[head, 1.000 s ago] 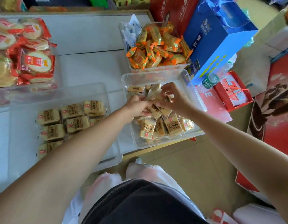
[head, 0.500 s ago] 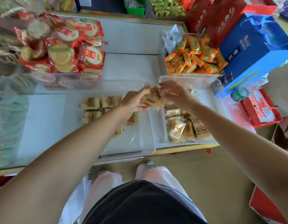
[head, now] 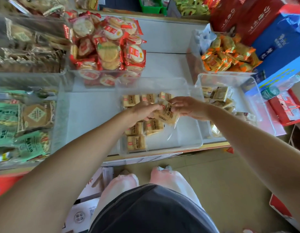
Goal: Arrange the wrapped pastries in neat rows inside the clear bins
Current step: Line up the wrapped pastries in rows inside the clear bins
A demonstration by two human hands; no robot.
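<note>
Both hands hold a small stack of tan wrapped pastries [head: 166,114] over a clear bin [head: 189,145]. My left hand [head: 143,111] grips the stack's left side; my right hand [head: 188,107] pinches its right side. Below them in that bin, several tan pastries lie in rows [head: 136,130]. A second clear bin [head: 262,113] to the right holds a loose heap of the same pastries [head: 219,96].
Behind stand bins of red-wrapped round crackers [head: 108,49] and orange-wrapped snacks [head: 228,52]. Green and brown packets [head: 23,125] fill bins at the left. A blue box [head: 283,47] and red boxes [head: 290,108] crowd the right. The counter edge [head: 162,154] runs near my legs.
Both hands lifted pastries out of the right bin and carried them left, over the bin with the rows. The view has swung left.
</note>
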